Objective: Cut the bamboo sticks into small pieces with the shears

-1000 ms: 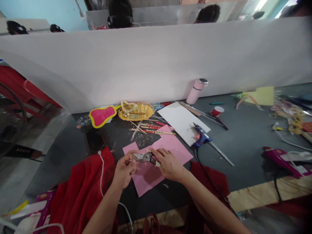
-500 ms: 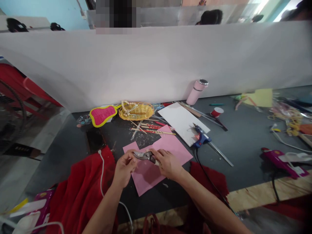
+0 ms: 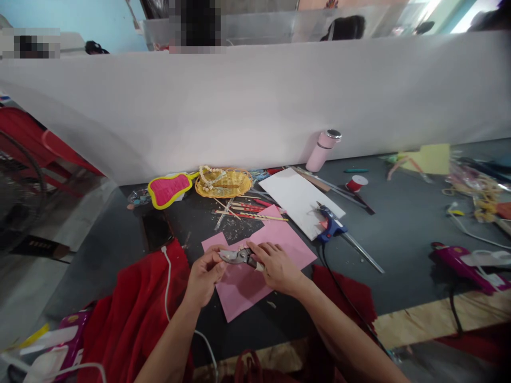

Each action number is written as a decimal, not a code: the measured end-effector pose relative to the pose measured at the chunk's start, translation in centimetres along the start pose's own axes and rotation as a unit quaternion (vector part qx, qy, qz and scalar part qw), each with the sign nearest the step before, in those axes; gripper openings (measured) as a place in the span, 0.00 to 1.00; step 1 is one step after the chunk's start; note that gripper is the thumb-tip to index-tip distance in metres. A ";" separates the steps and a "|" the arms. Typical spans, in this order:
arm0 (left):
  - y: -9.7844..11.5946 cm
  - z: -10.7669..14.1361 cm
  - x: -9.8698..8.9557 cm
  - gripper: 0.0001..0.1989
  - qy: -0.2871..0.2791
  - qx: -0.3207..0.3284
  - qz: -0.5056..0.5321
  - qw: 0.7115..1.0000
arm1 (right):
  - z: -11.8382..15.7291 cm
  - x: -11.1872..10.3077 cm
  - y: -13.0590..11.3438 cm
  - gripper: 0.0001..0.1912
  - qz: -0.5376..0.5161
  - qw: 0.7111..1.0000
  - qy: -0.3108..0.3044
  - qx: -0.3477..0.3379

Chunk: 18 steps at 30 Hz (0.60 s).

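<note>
My right hand (image 3: pixel 277 266) is closed around the handles of a pair of pruning shears (image 3: pixel 238 256), whose metal blades point left. At the blade tip, my left hand (image 3: pixel 205 274) has its thumb and fingers pinched together. Whatever sits between those fingers is too small or hidden to make out. Below both hands lies a sheet of pink paper (image 3: pixel 243 295) on the dark table. Beyond it are several thin patterned sticks (image 3: pixel 249 211) and scattered clear bits. A blue glue gun (image 3: pixel 330 226) rests to the right, partly over a white sheet (image 3: pixel 297 194).
At the back stand a yellow wicker basket (image 3: pixel 235 183) and a pink bottle (image 3: pixel 322 151) by a white partition (image 3: pixel 255 106). A phone (image 3: pixel 157 231) with a white cable and red cloth (image 3: pixel 138 298) lie left. A red spool (image 3: pixel 356 183) is at right.
Both hands and the shears stay almost in the same place, with only a very slight shift. The objects on the table have not moved.
</note>
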<state>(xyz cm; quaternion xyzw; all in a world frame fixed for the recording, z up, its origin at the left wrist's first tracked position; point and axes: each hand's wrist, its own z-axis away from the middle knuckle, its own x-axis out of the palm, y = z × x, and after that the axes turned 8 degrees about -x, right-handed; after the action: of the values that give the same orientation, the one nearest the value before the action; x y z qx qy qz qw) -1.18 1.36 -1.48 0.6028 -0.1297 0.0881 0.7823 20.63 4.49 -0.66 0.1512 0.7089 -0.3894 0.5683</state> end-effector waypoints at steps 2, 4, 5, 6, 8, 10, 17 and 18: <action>0.1 0.0 0.0 0.11 0.003 0.002 -0.001 1.000 | 0.0 0.1 0.0 0.31 -0.002 1.000 0.004 -0.001; 0.2 0.1 0.1 0.12 0.009 0.005 -0.004 1.000 | -0.1 0.2 0.1 0.30 -0.008 1.000 0.010 -0.006; 0.3 0.1 0.1 0.12 0.011 0.006 -0.005 1.000 | -0.1 0.3 0.1 0.29 -0.012 1.000 0.013 -0.009; 0.3 0.1 0.0 0.12 0.012 0.006 -0.005 1.000 | 0.0 0.3 0.1 0.29 -0.015 1.000 0.016 -0.012; 0.4 0.2 0.0 0.12 0.010 0.004 0.001 1.000 | 0.0 0.5 0.2 0.29 -0.015 1.000 0.016 -0.013; 0.4 0.3 0.0 0.12 0.011 0.000 0.004 1.000 | 0.1 0.7 0.2 0.30 -0.006 1.000 0.013 -0.012; 0.3 0.0 0.2 0.13 0.034 0.041 -0.026 0.998 | -0.1 1.2 0.4 0.28 0.042 0.999 0.027 -0.013; 0.3 0.0 0.2 0.13 0.035 0.038 -0.025 0.998 | -0.1 1.1 0.4 0.29 0.046 0.998 0.028 -0.017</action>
<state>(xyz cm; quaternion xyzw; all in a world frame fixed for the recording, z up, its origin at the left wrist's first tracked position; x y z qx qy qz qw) -1.08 1.43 -1.15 0.6318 -0.0833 0.0941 0.7649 20.54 4.57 -1.84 0.1849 0.7231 -0.3462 0.5684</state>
